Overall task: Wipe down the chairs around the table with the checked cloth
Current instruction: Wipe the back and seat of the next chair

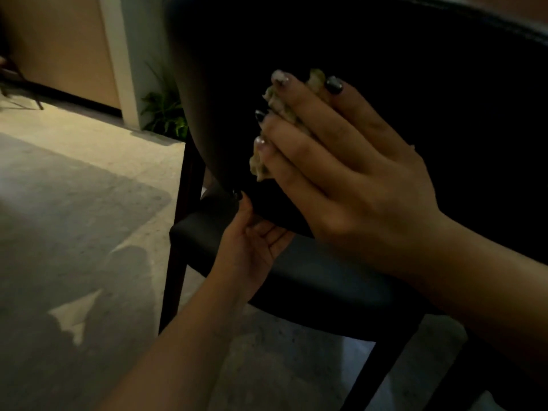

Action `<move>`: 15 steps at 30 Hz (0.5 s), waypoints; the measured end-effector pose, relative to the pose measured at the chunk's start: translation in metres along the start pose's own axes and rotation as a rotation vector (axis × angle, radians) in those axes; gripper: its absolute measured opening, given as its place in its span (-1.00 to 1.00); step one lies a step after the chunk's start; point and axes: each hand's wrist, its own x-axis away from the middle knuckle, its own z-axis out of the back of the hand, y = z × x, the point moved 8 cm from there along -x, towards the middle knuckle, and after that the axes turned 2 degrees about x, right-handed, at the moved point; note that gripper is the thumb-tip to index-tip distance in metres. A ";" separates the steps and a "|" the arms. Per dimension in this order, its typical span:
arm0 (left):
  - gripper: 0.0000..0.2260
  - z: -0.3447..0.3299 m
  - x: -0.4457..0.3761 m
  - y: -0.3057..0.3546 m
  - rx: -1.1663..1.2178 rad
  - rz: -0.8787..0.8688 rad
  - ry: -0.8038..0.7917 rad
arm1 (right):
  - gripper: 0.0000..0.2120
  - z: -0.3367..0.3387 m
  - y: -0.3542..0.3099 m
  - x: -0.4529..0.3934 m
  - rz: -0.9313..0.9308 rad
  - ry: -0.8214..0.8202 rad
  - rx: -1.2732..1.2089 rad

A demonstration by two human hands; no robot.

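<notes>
Now R hand (350,161) presses cloth (281,108) near chair back (385,54) edge.

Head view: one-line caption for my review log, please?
Right hand presses crumpled pale cloth against dark upholstered chair back; left hand holds its lower edge.

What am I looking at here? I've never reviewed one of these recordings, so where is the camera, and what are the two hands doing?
There is no machine. A person wears a wide-angle camera on the head, looking forward and down, so both arms reach in from the bottom of the single picture. The right hand lies with fairly straight fingers on the back of a dark chair, pressing a crumpled pale cloth against it; the cloth's pattern is too blurred to make out. The left hand, lower down, has its grip on the backrest's bottom edge, above the seat. Behind the chair are a pale floor and a green plant by the wall.
</notes>
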 end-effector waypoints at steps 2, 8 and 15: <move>-0.64 0.002 0.002 -0.002 -0.019 0.004 0.019 | -0.68 -0.006 0.002 0.002 -0.091 -0.074 -0.090; -0.62 0.003 0.002 0.001 -0.065 -0.003 0.030 | -0.71 0.000 -0.003 -0.004 0.042 -0.010 0.067; -0.56 0.003 0.003 -0.003 -0.122 0.021 -0.073 | -0.76 0.002 -0.008 -0.002 0.023 0.041 0.064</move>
